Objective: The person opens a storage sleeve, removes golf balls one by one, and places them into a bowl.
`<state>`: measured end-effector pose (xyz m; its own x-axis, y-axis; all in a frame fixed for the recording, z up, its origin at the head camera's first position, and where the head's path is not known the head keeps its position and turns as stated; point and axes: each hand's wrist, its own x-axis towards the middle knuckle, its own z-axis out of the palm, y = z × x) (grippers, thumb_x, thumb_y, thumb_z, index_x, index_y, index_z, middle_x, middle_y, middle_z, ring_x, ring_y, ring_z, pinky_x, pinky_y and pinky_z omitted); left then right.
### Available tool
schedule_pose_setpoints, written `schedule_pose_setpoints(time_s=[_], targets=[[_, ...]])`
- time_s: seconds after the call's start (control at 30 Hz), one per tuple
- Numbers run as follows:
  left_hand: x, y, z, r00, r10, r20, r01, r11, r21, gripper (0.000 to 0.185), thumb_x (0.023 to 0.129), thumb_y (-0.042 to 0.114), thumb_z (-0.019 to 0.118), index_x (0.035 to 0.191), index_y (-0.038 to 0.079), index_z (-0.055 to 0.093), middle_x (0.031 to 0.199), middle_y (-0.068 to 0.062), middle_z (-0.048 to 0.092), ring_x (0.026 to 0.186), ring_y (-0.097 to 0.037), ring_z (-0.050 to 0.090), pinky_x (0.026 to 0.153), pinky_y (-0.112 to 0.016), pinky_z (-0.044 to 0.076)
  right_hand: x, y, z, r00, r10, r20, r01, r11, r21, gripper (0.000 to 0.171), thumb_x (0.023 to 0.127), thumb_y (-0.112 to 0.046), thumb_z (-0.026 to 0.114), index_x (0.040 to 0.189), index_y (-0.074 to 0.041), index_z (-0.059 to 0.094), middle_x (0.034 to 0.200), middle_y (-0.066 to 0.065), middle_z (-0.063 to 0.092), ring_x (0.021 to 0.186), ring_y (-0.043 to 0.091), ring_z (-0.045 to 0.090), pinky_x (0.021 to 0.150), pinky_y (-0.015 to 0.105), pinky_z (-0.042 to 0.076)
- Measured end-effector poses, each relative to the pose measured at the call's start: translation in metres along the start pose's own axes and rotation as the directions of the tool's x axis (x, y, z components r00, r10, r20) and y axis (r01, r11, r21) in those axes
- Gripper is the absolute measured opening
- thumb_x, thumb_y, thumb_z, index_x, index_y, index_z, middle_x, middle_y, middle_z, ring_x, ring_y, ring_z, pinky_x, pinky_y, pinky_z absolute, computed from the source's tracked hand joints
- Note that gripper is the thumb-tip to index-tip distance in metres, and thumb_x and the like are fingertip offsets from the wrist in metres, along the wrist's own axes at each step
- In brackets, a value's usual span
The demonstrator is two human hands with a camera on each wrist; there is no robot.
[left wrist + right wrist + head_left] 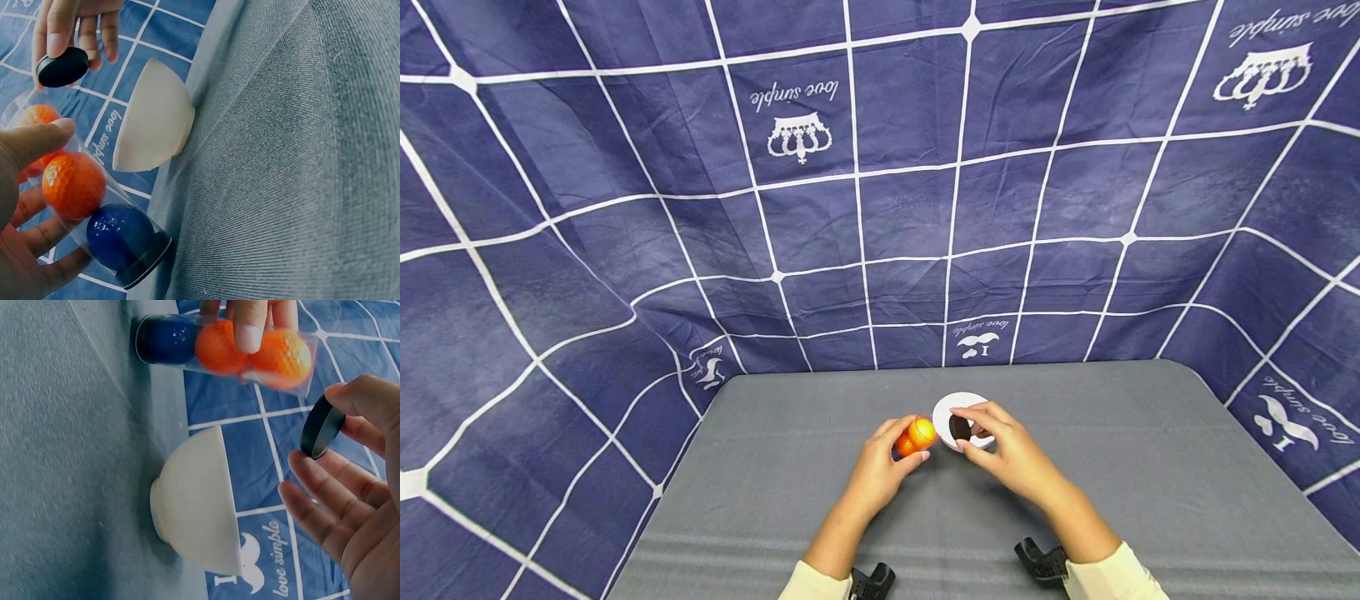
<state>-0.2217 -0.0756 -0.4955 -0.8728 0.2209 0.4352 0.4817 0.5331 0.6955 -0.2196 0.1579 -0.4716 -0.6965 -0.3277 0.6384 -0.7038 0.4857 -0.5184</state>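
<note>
My left hand [880,465] grips a clear plastic tube [94,206] standing on the grey table [1150,467]. Inside it sit a blue ball [119,236] at the bottom and two orange balls [74,184] above it. The tube [219,347] is open at the top. My right hand [1003,450] pinches a round black cap [321,427] between thumb and fingers, just right of the tube's mouth and over a white bowl [955,408]. The cap [61,66] is off the tube. The white bowl [197,503] stands upright on the table beside the tube.
A dark blue cloth [880,208] with white grid lines hangs behind the table and wraps both sides. Black wrist mounts [1041,562] show at the bottom edge. Bare grey surface lies left, right and in front of the hands.
</note>
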Motion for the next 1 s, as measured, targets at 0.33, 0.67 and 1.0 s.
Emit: schedule_pose_setpoints(time_s=[0.33,0.67,1.0], targets=[[0.002,-0.008,0.000,0.993,-0.098,-0.071,0.096,0.995,-0.033,0.054,0.084,0.022,0.082,0.133,0.007,0.063,0.121,-0.009,0.069,0.108,-0.023,0.068,0.098,-0.043,0.053,-0.001,0.015,-0.012,0.998,0.044,-0.055,-0.049,0.995,-0.086,0.043,0.080,-0.002,0.081,0.122,-0.003,0.070,0.103,0.005,0.065,0.079,0.021,0.059,0.072,0.033,0.057],[0.004,-0.014,-0.001,0.979,-0.165,-0.117,0.150,0.981,-0.126,0.053,0.085,0.019,0.081,0.132,0.005,0.060,0.122,-0.013,0.066,0.106,-0.025,0.069,0.093,-0.040,0.055,-0.006,0.031,-0.022,0.978,0.196,-0.074,-0.205,0.968,-0.145,0.042,0.084,-0.008,0.079,0.125,-0.010,0.070,0.103,0.003,0.062,0.082,0.017,0.059,0.075,0.030,0.054],[0.005,-0.019,-0.001,0.966,-0.220,-0.133,0.194,0.963,-0.189,0.055,0.087,0.020,0.079,0.133,0.001,0.057,0.124,-0.018,0.064,0.109,-0.031,0.068,0.095,-0.045,0.055,-0.012,0.048,-0.030,0.967,0.244,-0.071,-0.254,0.942,-0.218,0.040,0.085,-0.010,0.078,0.125,-0.009,0.070,0.103,0.006,0.061,0.082,0.021,0.059,0.074,0.034,0.052]])
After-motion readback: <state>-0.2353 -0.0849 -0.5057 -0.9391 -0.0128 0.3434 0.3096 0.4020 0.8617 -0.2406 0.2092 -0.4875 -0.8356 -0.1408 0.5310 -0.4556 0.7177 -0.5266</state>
